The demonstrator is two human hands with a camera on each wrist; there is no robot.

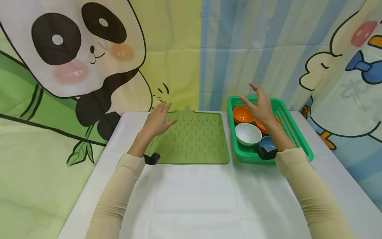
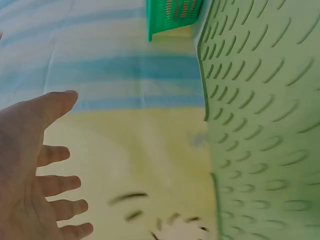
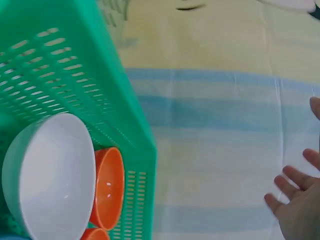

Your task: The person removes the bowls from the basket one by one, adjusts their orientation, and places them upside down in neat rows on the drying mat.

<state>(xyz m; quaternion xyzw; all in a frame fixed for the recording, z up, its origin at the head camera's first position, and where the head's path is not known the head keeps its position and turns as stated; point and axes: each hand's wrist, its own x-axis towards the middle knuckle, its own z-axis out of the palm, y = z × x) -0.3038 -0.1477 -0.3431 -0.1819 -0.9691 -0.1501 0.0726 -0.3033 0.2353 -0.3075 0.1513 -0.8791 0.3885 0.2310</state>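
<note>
My left hand (image 1: 157,121) hovers over the left part of a green ridged mat (image 1: 194,139), fingers spread and holding nothing. In the left wrist view the same hand (image 2: 30,170) shows its thumb and fingers apart, with the mat off to the side. My right hand (image 1: 260,105) is raised above a green plastic basket (image 1: 298,139), its fingers loose and free of any object. Inside the basket sit a white bowl (image 1: 248,134), an orange bowl (image 1: 243,115), a second orange bowl (image 1: 278,121) partly behind the wrist, and a blue bowl (image 1: 267,143) partly covered by the black wrist strap.
A white-covered table (image 1: 191,199) carries the mat and, to its right, the basket. Behind them hangs a curtain (image 1: 179,56) with a panda and a duck-like figure, close to the table's far edge.
</note>
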